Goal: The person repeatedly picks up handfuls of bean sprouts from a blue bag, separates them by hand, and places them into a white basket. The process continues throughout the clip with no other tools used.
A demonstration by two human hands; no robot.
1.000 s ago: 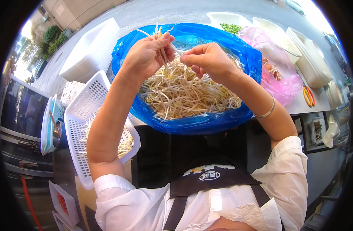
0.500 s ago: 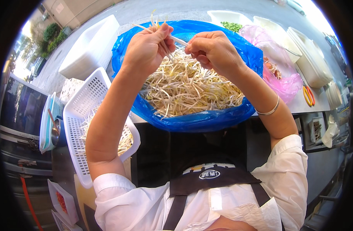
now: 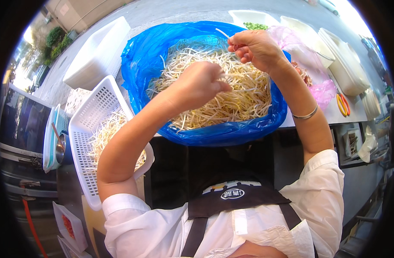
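Note:
A blue plastic bag point(image 3: 139, 64) stands with its mouth spread wide, full of pale bean sprouts point(image 3: 222, 107). Low over the heap is my left hand point(image 3: 201, 84), its fingers curled downward and smeared by motion; whether it holds any sprouts I cannot make out. My right hand point(image 3: 257, 47), higher and over the bag's far right side, pinches a single white bean sprout point(image 3: 222, 33) between thumb and fingers. To the left, beside my left forearm, a white perforated basket point(image 3: 81, 150) contains more sprouts point(image 3: 111, 127), partly hidden by that arm.
White tubs point(image 3: 96, 56) are stacked at the far left. On the right lie a pink plastic bag point(image 3: 323, 92) and orange-handled scissors point(image 3: 343, 104), near cream-coloured containers point(image 3: 345, 64). Behind the bag, a white tub point(image 3: 242, 17) has green pieces in it. A metal bowl point(image 3: 61, 150) sits left of the basket.
My hands have parted. The left has dropped from above the bag's far edge down to the sprouts, moving right; the right has shifted right, carrying one sprout.

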